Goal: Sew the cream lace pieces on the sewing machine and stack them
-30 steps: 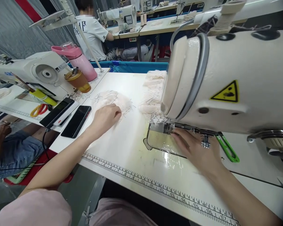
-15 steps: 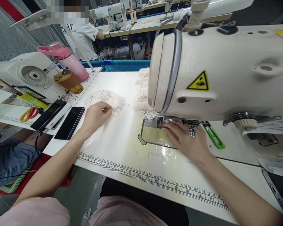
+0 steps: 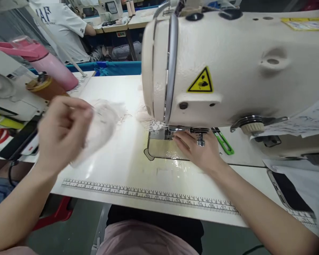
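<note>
My left hand (image 3: 62,132) is raised over the left of the table, its thumb and fingers pinched together. From the pinch hangs a sheer pale pink fabric piece (image 3: 102,122), blurred by motion. At the sewing machine (image 3: 218,67), my right hand (image 3: 198,147) lies on the bed with its fingers stretched toward the presser foot (image 3: 168,134). Part of that hand is hidden behind the machine's metal parts. More pale lace-edged fabric (image 3: 146,118) lies behind and left of the needle area, partly covered by the machine head.
A green cutter (image 3: 224,143) lies right of my right hand. At the left stand a pink bottle (image 3: 53,67) and a brown cup (image 3: 46,86). A ruler strip (image 3: 149,196) runs along the front edge. A phone (image 3: 289,191) rests at the right. Another person (image 3: 61,30) sits behind.
My left hand has come up and left from the table, lifting the sheer fabric piece. The view has shifted right. My right hand stays by the presser foot.
</note>
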A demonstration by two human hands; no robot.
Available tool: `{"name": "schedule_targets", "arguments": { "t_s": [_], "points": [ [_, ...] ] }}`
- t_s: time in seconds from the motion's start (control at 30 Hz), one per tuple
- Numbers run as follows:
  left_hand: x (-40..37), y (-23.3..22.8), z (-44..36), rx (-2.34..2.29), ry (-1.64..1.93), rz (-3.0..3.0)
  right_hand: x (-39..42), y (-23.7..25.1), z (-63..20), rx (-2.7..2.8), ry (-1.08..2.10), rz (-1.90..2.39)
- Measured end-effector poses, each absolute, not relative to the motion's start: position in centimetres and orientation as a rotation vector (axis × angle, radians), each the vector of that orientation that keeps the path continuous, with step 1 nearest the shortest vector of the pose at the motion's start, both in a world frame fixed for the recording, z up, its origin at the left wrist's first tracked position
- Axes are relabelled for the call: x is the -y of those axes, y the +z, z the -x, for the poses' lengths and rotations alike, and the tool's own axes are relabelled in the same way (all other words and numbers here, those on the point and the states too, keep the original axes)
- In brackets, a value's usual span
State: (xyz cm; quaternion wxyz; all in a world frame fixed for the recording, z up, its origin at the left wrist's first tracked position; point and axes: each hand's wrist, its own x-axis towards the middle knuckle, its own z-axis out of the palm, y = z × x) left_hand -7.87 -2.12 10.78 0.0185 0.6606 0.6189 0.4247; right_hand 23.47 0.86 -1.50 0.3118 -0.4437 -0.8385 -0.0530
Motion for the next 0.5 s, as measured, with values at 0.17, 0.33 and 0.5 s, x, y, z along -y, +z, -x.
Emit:
{"name": "schedule_targets", "arguments": {
  "t_s": [0.17, 0.33, 0.5],
  "points": [
    [1.9, 7.4, 1.0, -1.423, 0.641, -1.964, -0.9, -0.4, -23.4, 2.236, -0.224, 1.323],
    [-0.1, 4.3, -0.9, -1.481, 0.489, -2.69, -0.8, 0.1, -23.6, 2.327, -0.221, 1.368],
    [1.2, 2.7, -2.2, -1.072, 0.56, -3.136, -0.1, -0.1, -23.5, 2.418, -0.183, 1.339]
  ]
}}
